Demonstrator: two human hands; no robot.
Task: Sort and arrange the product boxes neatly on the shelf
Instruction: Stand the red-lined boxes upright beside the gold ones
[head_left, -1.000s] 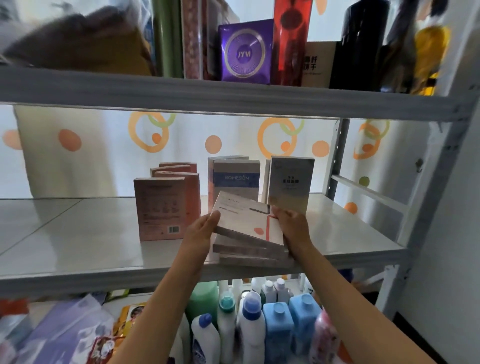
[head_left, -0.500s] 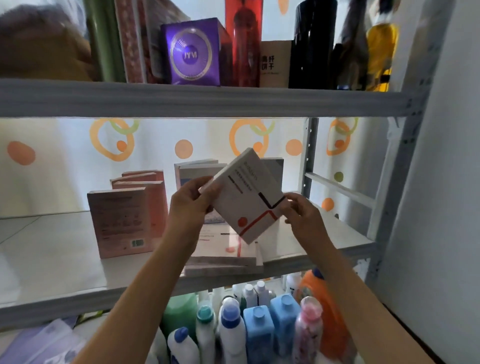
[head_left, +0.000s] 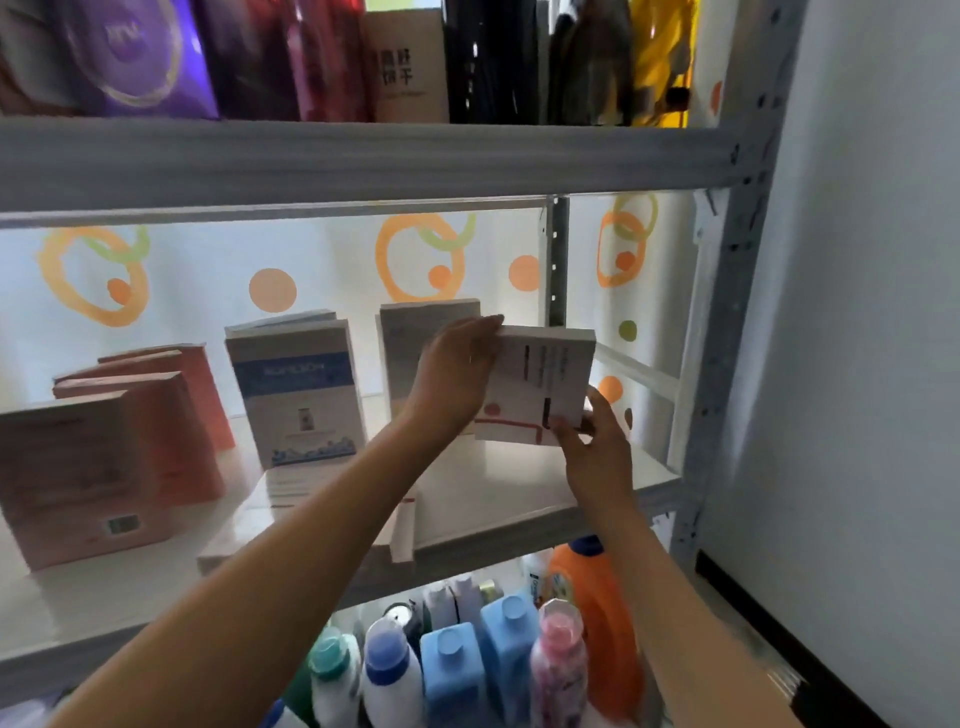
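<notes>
I hold a white box with red lines (head_left: 540, 384) upright at the right end of the middle shelf (head_left: 519, 499). My left hand (head_left: 454, 374) grips its upper left edge. My right hand (head_left: 592, 441) supports its lower right corner. Just left of it, partly behind my left hand, a grey box (head_left: 410, 353) stands upright. A blue-and-white box (head_left: 298, 389) stands further left, and several pink boxes (head_left: 98, 457) stand at the far left. Flat white boxes (head_left: 291, 499) lie stacked near the shelf's front edge under my left forearm.
The upper shelf (head_left: 363, 161) carries a purple box (head_left: 130, 52), a beige box (head_left: 408, 67) and dark bottles. Below stand detergent bottles (head_left: 452, 670), among them an orange one (head_left: 597, 618). The rack's grey post (head_left: 727, 338) and a white wall bound the right side.
Both hands lifted the white box off the flat stack, turned it upright and carried it to the right, beside the grey box. The view shifted up and to the right.
</notes>
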